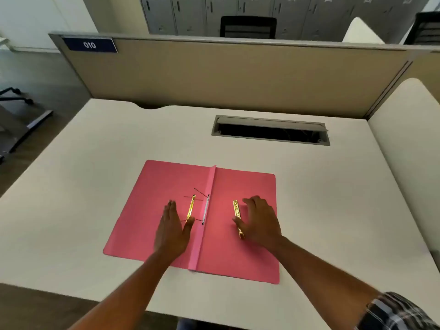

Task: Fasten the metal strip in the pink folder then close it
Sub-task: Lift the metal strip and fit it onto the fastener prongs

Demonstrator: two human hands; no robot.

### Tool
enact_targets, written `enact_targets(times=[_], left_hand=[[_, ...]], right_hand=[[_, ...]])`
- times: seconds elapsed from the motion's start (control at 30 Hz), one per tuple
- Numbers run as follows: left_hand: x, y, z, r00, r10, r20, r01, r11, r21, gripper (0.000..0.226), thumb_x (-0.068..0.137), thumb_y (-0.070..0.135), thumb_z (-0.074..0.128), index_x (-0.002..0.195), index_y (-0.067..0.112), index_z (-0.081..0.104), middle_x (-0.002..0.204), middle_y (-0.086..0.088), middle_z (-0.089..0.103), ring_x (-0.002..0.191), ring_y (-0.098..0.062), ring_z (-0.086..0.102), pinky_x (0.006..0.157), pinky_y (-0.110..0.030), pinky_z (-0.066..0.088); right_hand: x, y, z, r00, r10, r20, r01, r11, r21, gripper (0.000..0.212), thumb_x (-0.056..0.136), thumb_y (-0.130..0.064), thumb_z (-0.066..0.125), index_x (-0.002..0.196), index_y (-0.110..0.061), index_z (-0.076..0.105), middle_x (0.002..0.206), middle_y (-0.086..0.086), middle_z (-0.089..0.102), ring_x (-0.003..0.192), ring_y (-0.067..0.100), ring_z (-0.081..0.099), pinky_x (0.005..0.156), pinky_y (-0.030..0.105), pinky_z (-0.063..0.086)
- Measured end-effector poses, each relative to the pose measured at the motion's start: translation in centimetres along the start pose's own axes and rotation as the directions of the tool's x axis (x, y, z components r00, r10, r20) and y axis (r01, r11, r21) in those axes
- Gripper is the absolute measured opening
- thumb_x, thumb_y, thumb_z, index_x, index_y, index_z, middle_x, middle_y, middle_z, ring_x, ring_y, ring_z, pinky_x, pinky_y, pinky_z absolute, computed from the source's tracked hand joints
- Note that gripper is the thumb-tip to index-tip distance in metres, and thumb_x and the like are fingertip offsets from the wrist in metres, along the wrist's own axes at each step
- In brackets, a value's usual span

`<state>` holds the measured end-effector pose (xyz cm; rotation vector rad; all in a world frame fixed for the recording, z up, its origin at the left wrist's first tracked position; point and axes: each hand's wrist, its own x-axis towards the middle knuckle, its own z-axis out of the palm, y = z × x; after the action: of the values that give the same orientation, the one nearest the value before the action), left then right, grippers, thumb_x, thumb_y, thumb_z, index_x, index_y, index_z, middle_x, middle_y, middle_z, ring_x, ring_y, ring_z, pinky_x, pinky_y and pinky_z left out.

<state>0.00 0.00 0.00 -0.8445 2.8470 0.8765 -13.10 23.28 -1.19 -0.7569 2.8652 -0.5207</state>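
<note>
Pink folder (166, 186): lay open on worktop (95, 151).
Hands: left hand (172, 231) flat, right hand (260, 220) spread beside gold strip (238, 217), gripping nothing.
Tip: probably line up strip holes with prongs (191, 207).

Even, soft indoor lighting is provided; wide-angle bending is seen at the edges, and slight blur throughout.

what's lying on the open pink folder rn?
On the pink folder: a gold strip left of the spine, a second gold strip right of it. Left hand and right hand hide part of each.
</note>
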Motion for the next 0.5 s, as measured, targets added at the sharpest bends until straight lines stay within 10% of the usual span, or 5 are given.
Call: enact_targets(times=[0.3,0.5], left_hand=[[0.1,-1.4,1.7,0.993,0.118,0.026,-0.117,0.992,-0.05,0.073,0.095,0.038,0.059,0.153,0.009,0.025,0.161,-0.01,0.027,0.149,-0.03,0.022,0.117,-0.043,0.026],[0.4,-1.3,2.3,0.97,0.241,0.031,-0.224,0.938,-0.264,0.038,0.091,0.017,0.067,0.127,0.023,0.056,0.119,0.003,0.058,0.101,-0.011,0.057,0.088,-0.032,0.053]], right_hand=[[-1.4,-3.4,1.5,0.941,0.336,0.03,-0.337,0.932,0.137,0.035,0.09,-0.044,0.072,0.112,-0.017,0.069,0.112,0.003,0.064,0.099,0.025,0.066,0.077,0.036,0.057],[-1.0,-4.4,1.9,0.881,0.472,0.022,-0.467,0.863,0.189,0.028,0.087,-0.039,0.079,0.106,-0.019,0.077,0.106,0.003,0.072,0.095,0.025,0.07,0.075,0.033,0.053]])
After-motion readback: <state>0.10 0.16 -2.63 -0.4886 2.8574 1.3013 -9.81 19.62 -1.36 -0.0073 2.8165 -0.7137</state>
